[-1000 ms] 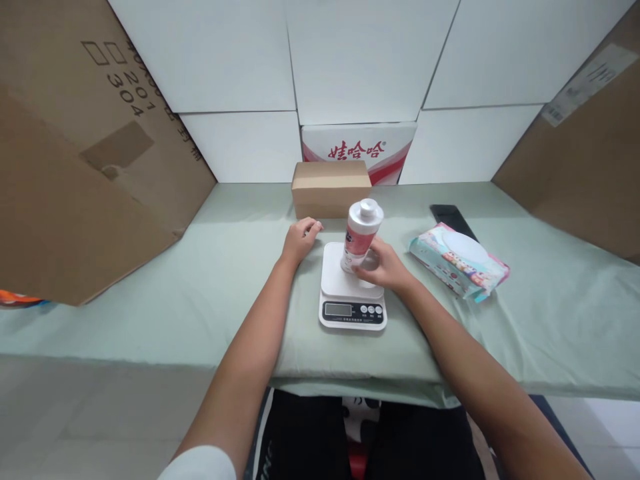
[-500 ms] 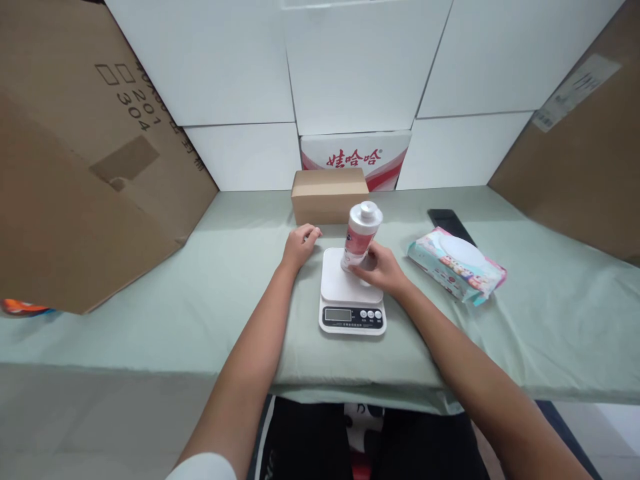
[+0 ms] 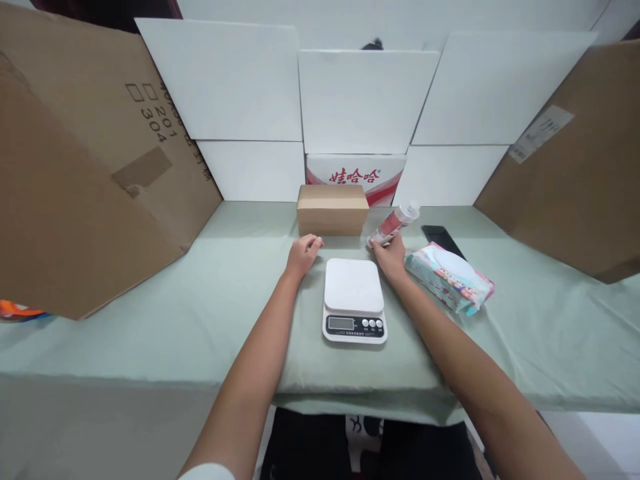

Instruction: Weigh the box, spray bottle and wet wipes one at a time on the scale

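With the scale (image 3: 354, 287) as the clock's centre and twelve straight ahead, grips a pink-and-white bottle (image 3: 391, 228) at one o'clock in the right hand (image 3: 389, 256), with fingers closed round its lower part near the base. Tilts the bottle well over, with its long axis running from eight o'clock to two: cap toward two, base toward eight. Holds it apart from the scale and near the right end of a small cardboard box (image 3: 333, 219), just short of twelve; cannot tell whether the base touches the green cloth (image 3: 170, 327). Rests the left hand (image 3: 303, 256) on the cloth between ten and eleven, with fingers loosely curled; cannot tell how far closed, or whether around anything. Beside the right forearm, between two and three, near enough to touch: a tissue pack (image 3: 443, 272). Just beyond that, at two: a dark phone (image 3: 441, 237).
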Action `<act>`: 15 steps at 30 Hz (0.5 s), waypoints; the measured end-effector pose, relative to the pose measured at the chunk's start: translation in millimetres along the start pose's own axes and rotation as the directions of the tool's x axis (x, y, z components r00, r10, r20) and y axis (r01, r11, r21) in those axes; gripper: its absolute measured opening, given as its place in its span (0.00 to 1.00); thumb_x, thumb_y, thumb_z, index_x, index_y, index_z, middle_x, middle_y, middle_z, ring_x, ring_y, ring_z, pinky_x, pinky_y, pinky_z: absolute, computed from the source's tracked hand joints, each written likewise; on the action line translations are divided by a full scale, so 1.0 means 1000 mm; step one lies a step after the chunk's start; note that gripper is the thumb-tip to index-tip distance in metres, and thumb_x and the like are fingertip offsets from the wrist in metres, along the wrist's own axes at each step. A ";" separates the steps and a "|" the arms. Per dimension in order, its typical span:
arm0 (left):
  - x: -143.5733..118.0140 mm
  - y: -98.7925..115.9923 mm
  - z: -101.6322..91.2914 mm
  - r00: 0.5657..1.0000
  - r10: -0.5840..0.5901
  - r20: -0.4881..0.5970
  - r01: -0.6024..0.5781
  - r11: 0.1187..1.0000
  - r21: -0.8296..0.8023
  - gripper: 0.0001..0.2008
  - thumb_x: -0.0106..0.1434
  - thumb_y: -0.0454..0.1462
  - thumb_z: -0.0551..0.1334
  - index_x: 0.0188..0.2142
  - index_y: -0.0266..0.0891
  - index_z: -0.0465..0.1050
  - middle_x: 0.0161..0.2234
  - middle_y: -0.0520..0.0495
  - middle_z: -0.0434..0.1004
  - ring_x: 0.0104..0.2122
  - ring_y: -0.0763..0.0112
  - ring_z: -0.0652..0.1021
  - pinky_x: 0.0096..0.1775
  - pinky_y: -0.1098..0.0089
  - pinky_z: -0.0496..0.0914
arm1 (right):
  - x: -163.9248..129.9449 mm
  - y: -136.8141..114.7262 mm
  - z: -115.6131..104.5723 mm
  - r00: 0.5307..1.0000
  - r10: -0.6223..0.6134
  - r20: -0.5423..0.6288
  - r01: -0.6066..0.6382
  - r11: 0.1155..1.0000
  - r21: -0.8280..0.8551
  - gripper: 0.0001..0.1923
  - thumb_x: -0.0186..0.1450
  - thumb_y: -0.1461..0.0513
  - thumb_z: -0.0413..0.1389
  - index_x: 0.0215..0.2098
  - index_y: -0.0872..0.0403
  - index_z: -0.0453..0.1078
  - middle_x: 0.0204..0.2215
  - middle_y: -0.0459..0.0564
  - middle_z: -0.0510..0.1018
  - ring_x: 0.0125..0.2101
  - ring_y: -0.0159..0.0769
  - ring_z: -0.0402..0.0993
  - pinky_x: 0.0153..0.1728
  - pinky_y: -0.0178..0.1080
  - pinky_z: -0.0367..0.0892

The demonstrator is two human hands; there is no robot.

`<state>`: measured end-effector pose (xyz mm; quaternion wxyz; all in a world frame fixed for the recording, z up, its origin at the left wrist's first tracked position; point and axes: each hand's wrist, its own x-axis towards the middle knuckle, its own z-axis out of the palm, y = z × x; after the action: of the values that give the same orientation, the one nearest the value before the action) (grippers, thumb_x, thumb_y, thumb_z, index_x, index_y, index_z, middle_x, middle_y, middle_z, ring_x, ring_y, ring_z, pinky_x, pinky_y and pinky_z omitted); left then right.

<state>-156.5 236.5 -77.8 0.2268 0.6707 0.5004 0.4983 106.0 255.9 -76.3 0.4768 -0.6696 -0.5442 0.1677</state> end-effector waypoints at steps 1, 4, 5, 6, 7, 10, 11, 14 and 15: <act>0.000 0.000 0.000 1.000 -0.002 -0.002 0.002 1.000 -0.002 0.19 0.69 0.48 0.55 0.30 0.42 0.76 0.34 0.46 0.81 0.33 0.66 0.77 0.39 0.65 0.70 | 0.003 -0.001 0.005 1.000 0.021 0.006 -0.021 0.999 -0.038 0.20 0.61 0.55 0.63 0.48 0.50 0.66 0.46 0.55 0.82 0.44 0.47 0.79 0.47 0.45 0.73; 0.000 0.002 -0.001 1.000 -0.018 0.002 0.018 1.000 -0.002 0.19 0.70 0.48 0.55 0.30 0.41 0.76 0.34 0.46 0.82 0.34 0.66 0.77 0.40 0.65 0.71 | 0.012 -0.004 0.016 0.998 0.068 0.006 -0.066 0.990 -0.126 0.20 0.64 0.56 0.62 0.52 0.51 0.67 0.46 0.57 0.82 0.46 0.53 0.80 0.50 0.51 0.72; 0.000 0.002 -0.001 1.000 -0.026 0.006 0.026 1.000 0.001 0.19 0.70 0.48 0.55 0.30 0.41 0.76 0.35 0.46 0.82 0.35 0.67 0.78 0.41 0.66 0.71 | 0.015 -0.005 0.019 0.997 0.082 0.003 -0.081 0.984 -0.157 0.20 0.65 0.56 0.62 0.53 0.51 0.67 0.46 0.58 0.82 0.47 0.55 0.80 0.51 0.53 0.72; -0.001 0.003 -0.001 0.999 -0.033 0.010 0.033 0.999 0.005 0.19 0.70 0.48 0.54 0.31 0.41 0.76 0.35 0.46 0.82 0.35 0.67 0.78 0.41 0.66 0.71 | 0.018 -0.007 0.021 0.995 0.096 -0.002 -0.095 0.978 -0.184 0.21 0.66 0.57 0.61 0.55 0.52 0.67 0.47 0.59 0.82 0.48 0.57 0.80 0.52 0.56 0.71; -0.001 0.003 -0.002 0.999 -0.039 0.014 0.039 0.999 0.011 0.19 0.70 0.48 0.54 0.31 0.41 0.76 0.35 0.46 0.82 0.35 0.67 0.78 0.41 0.66 0.71 | 0.021 -0.009 0.022 0.994 0.108 -0.008 -0.108 0.973 -0.206 0.22 0.67 0.57 0.60 0.57 0.53 0.66 0.48 0.61 0.82 0.49 0.58 0.80 0.54 0.57 0.71; -0.001 0.004 -0.002 0.999 -0.046 0.016 0.045 0.999 0.027 0.19 0.71 0.48 0.54 0.31 0.41 0.76 0.36 0.46 0.83 0.36 0.67 0.78 0.42 0.66 0.71 | 0.032 -0.015 0.026 0.990 0.136 -0.024 -0.137 0.960 -0.243 0.26 0.69 0.58 0.58 0.63 0.57 0.64 0.52 0.67 0.81 0.53 0.61 0.79 0.57 0.61 0.68; -0.001 0.004 -0.002 0.999 -0.046 0.017 0.045 0.999 0.030 0.19 0.71 0.48 0.54 0.31 0.41 0.76 0.36 0.46 0.83 0.36 0.67 0.78 0.42 0.66 0.71 | 0.035 -0.017 0.027 0.990 0.141 -0.027 -0.144 0.959 -0.246 0.27 0.69 0.58 0.57 0.64 0.58 0.63 0.53 0.68 0.80 0.54 0.62 0.78 0.58 0.61 0.68; -0.001 0.004 -0.002 0.999 -0.039 0.018 0.038 0.999 0.034 0.20 0.70 0.49 0.54 0.31 0.41 0.76 0.35 0.46 0.82 0.35 0.67 0.78 0.42 0.66 0.71 | 0.041 -0.017 0.029 0.989 0.143 -0.030 -0.147 0.963 -0.226 0.34 0.68 0.60 0.56 0.70 0.61 0.57 0.59 0.71 0.76 0.59 0.63 0.75 0.61 0.61 0.67; -0.001 0.003 -0.002 0.999 -0.035 0.016 0.034 0.999 0.033 0.20 0.70 0.49 0.54 0.31 0.41 0.76 0.35 0.46 0.82 0.35 0.67 0.78 0.42 0.66 0.70 | 0.041 -0.016 0.028 0.990 0.136 -0.030 -0.140 0.967 -0.214 0.37 0.68 0.61 0.56 0.72 0.61 0.54 0.62 0.72 0.74 0.61 0.62 0.74 0.63 0.60 0.66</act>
<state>-156.8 234.1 -74.5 0.2285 0.6698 0.5181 0.4804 90.2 304.5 -64.7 0.3929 -0.7548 -0.5075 0.1354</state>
